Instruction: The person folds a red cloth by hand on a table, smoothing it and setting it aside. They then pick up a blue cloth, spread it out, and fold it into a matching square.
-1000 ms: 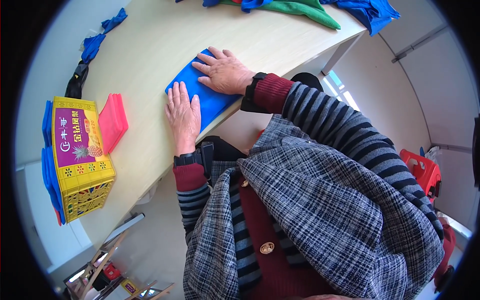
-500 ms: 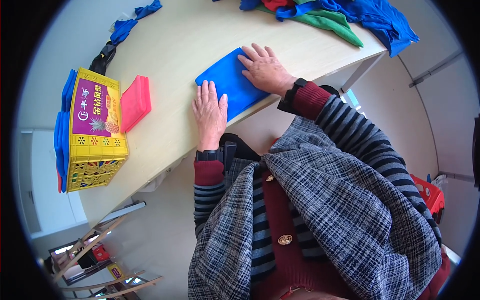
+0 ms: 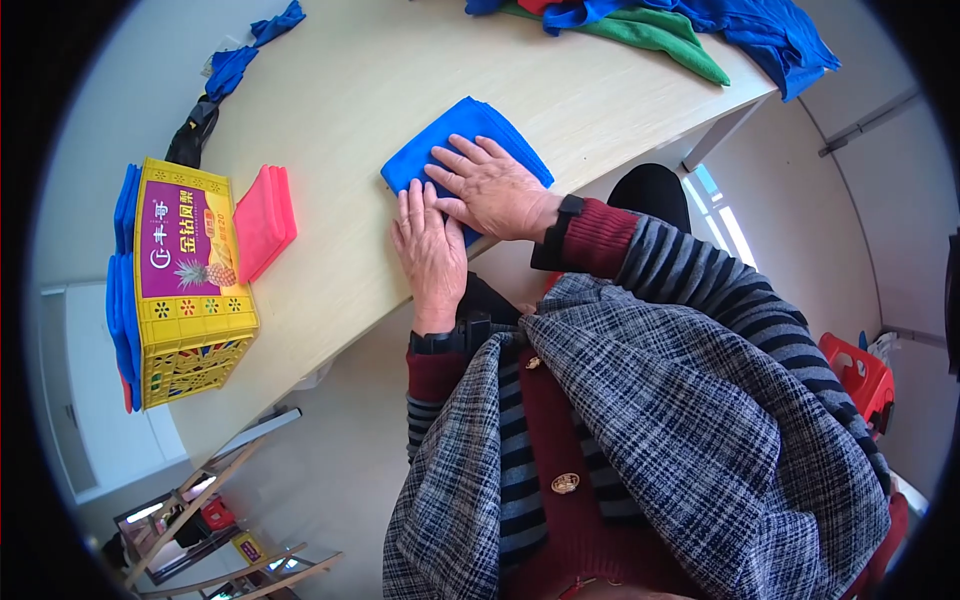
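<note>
A folded blue cloth [image 3: 512,148] lies flat near the front edge of the table. My right hand [image 3: 492,190] rests on its middle, palm down with the fingers stretched out, and hides part of it. Beside it my left hand [image 3: 430,250] lies flat, its fingertips on the cloth's near left part and close to the right hand's fingers. Neither hand grips anything. To the left a small stack of folded pink cloths [image 3: 265,220] leans against the yellow crate.
The yellow plastic crate [image 3: 200,322] stands at the table's left, with folded blue cloths [image 3: 122,310] along its far side. Loose green cloth [image 3: 655,35] and blue cloth [image 3: 765,45] are heaped at the back right. A red plastic stool [image 3: 858,380] is on the floor at right.
My right hand has slid left and nearer, from the cloth's far right part to its middle. The hands are now close together, and the cloth's layered right edge shows.
</note>
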`<state>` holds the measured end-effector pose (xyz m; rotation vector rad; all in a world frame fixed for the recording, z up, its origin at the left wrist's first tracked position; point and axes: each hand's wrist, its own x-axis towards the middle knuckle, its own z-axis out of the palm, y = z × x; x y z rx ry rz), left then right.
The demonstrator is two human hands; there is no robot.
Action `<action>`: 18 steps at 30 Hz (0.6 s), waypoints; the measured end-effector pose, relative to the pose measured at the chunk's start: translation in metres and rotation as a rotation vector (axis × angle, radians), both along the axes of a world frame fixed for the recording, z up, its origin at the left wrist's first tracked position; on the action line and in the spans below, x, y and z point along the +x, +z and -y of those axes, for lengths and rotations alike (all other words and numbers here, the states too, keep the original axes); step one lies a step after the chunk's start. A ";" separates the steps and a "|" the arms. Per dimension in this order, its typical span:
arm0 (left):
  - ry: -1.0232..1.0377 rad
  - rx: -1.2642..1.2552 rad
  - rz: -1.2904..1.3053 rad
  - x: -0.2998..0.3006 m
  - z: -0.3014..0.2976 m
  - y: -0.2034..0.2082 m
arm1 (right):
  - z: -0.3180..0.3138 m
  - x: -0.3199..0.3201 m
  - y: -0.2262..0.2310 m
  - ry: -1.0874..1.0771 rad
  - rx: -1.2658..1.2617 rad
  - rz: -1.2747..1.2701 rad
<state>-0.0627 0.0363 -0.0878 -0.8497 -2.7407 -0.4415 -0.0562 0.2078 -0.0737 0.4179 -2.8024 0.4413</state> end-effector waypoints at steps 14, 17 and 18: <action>0.014 0.007 -0.019 0.003 0.004 0.001 | -0.037 0.007 -0.004 -0.184 0.044 0.041; 0.018 0.004 -0.035 0.004 0.005 0.002 | -0.046 0.011 -0.005 -0.216 0.033 0.032; 0.020 -0.003 -0.030 0.006 0.004 0.003 | -0.048 0.012 -0.004 -0.243 0.042 0.022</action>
